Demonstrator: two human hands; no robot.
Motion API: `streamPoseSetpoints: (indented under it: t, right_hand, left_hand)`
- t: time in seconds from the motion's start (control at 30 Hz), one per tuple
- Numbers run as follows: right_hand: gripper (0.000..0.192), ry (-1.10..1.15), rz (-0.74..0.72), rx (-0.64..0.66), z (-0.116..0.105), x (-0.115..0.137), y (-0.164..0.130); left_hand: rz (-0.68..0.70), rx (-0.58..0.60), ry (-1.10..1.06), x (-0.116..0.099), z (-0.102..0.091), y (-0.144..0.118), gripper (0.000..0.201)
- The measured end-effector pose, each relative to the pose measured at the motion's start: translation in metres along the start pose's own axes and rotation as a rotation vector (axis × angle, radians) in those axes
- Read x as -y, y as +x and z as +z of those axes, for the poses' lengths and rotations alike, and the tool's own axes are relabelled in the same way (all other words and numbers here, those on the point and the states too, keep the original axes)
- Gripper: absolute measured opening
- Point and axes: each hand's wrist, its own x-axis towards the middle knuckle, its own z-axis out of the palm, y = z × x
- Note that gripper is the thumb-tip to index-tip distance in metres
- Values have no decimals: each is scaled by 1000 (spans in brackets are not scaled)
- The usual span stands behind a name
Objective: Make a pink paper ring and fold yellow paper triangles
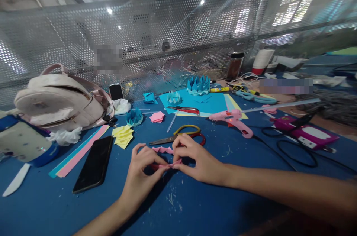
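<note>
A blue table (41,206) is being worked on, and beyond the hands it is being closed off by a perforated metal screen (178,35), through which the figures behind cannot be made out. Far to the left of the hands a pale pink backpack (60,100) is being left on its side, its zip shut, so its contents are hidden. Beyond the right hand a pink glue gun (232,119) is lying with its cable trailing off to the right. A black phone (94,164) is lying just left of the left hand. Scissors (178,135) are resting just beyond both hands. A small pink paper piece (167,165) is being pinched between the left hand (142,173) and the right hand (198,161), which are being held together over the table, fingertips closed on the paper; its folds are partly covered by the fingers.
</note>
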Motion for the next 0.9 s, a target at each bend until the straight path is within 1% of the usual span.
streamPoseSetpoints:
  t: [0.33, 0.63, 0.9]
  right_hand:
    - [11, -26, -11, 13, 1, -1, -2]
    - [11, -13, -32, 26, 3, -5, -2]
    - [7, -14, -7, -48, -2, -1, 0]
  left_hand:
    - [21, 33, -8, -2, -1, 1, 18]
    - [32, 38, -16, -1, 0, 2, 19]
    - [0, 32, -25, 0, -3, 2, 9]
